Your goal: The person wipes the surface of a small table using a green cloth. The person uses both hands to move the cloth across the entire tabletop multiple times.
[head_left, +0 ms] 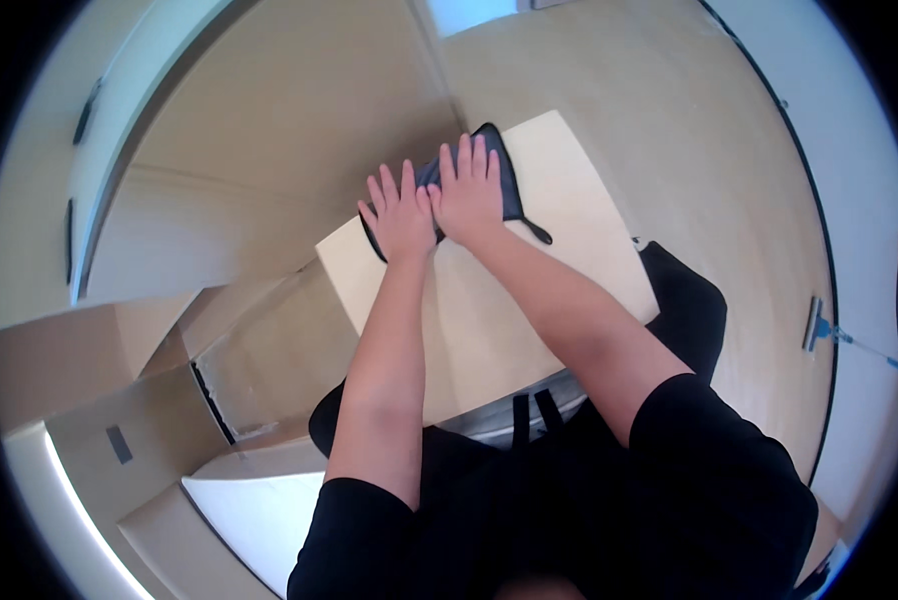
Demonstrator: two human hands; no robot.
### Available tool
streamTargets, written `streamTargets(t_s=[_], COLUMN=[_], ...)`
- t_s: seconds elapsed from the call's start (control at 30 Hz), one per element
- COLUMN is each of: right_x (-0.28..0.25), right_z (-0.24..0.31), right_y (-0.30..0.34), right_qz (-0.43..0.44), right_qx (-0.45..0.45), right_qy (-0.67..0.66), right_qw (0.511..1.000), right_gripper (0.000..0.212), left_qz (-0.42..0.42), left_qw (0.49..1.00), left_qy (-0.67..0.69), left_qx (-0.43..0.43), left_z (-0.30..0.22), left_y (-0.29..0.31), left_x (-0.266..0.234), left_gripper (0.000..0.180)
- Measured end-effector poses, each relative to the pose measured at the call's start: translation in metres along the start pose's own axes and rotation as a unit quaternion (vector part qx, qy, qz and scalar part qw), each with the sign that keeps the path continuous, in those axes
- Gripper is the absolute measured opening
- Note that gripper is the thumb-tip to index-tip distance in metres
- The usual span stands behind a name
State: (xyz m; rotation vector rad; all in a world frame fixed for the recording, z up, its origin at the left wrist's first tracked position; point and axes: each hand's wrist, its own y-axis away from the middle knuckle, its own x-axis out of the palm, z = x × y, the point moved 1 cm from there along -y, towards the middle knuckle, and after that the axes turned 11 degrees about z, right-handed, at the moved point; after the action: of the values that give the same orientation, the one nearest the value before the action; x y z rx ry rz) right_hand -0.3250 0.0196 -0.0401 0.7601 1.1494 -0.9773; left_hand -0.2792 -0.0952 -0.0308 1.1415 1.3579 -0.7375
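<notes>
1. The left hand (pixel 402 222) lies palm down, its fingers spread, over the left part of a dark pouch (pixel 510 185).
2. The right hand (pixel 472 195) rests flat on the same pouch, fingers spread, its thumb beside the left one (whether they touch, I cannot tell).
3. The pouch lies beneath both hands on a pale table (pixel 489 330).
4. A dark strap loop (pixel 538 231) sticks out right of the right hand.

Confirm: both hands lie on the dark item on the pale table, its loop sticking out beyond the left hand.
Not quite: the head view shows the loop of the dark item sticking out beyond the right hand. The rest stands.
</notes>
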Motion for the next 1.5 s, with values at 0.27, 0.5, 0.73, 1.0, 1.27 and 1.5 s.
streamTargets(t_s=[0.27, 0.5, 0.73, 1.0, 1.27, 1.5], right_x=[0.017, 0.012, -0.015, -0.029, -0.023, -0.01], right_z=[0.125, 0.102, 0.016, -0.085, -0.074, -0.03], right_y=[0.118, 0.218, 0.278, 0.293, 0.253, 0.163], right_qz=[0.114, 0.117, 0.091, 0.052, 0.04, 0.03], right_qx=[-0.166, -0.237, -0.238, -0.04, 0.003, -0.027], right_qy=[-0.009, -0.022, -0.013, 0.057, 0.065, 0.058], right_qw=[0.979, 0.964, 0.967, 0.996, 0.997, 0.997], right_gripper=[0.076, 0.073, 0.067, 0.073, 0.076, 0.076], left_qz=[-0.054, -0.044, -0.015, 0.007, -0.003, -0.012], left_qw=[0.989, 0.978, 0.975, 0.997, 0.999, 0.998], left_qy=[0.078, 0.077, 0.055, 0.066, 0.048, 0.041], left_qx=[-0.113, -0.189, -0.213, -0.049, 0.01, -0.052], left_z=[0.123, 0.093, -0.002, -0.1, -0.082, -0.038], left_y=[0.166, 0.272, 0.319, 0.291, 0.242, 0.167], left_x=[0.025, 0.055, 0.071, 0.067, 0.059, 0.034], left_gripper=[0.06, 0.066, 0.074, 0.074, 0.067, 0.065])
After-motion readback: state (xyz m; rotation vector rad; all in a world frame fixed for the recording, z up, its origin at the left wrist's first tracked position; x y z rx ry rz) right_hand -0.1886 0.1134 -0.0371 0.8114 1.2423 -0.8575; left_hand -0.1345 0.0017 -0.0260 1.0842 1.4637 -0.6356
